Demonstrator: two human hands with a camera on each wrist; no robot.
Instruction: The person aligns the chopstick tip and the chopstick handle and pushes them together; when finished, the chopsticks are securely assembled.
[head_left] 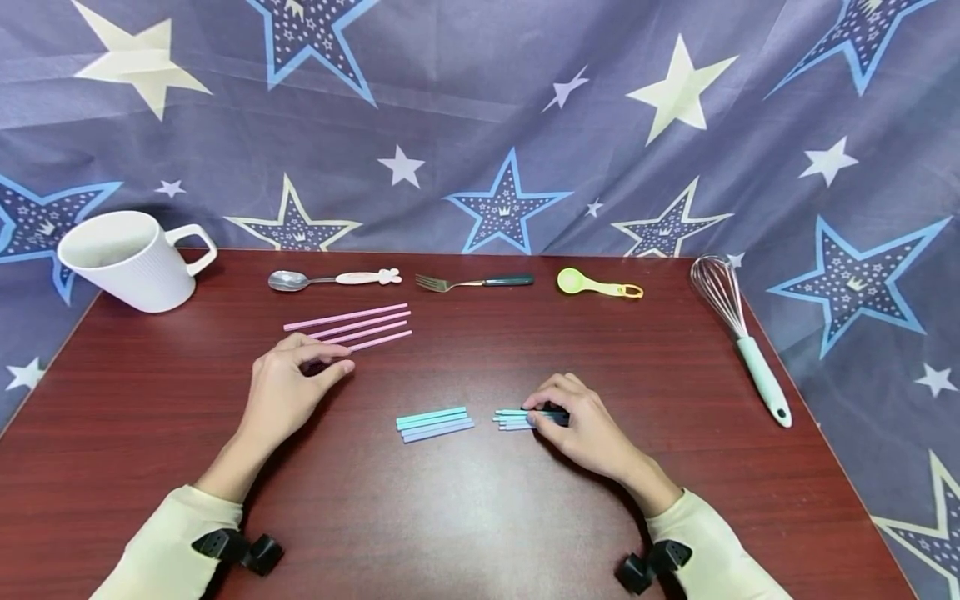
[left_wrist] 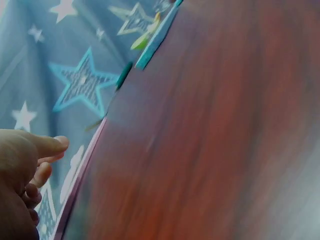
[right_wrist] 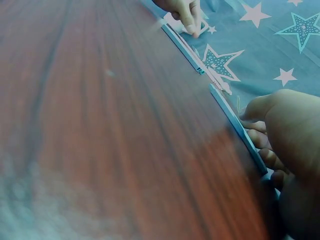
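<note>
Several long thin pink sticks (head_left: 375,314) lie side by side at the left. My left hand (head_left: 288,383) is over their near left end, thumb and index fingertip close together and hiding part of the nearest ones; no stick shows between them. Right of centre, my right hand (head_left: 581,425) holds thumb and fingers about a small bundle of short teal and blue sticks (head_left: 510,419), covering its right end. In the right wrist view the fingers (right_wrist: 257,139) lie against a blue stick (right_wrist: 234,119). Another group of short teal and blue sticks (head_left: 435,423) lies between the hands.
Along the back of the table (head_left: 450,533) are a white mug (head_left: 142,267), a spoon (head_left: 292,281), a fork (head_left: 465,283) and a yellow-green measuring spoon (head_left: 592,284). A whisk (head_left: 750,358) lies at the right edge. Behind hangs a starry cloth (head_left: 465,100).
</note>
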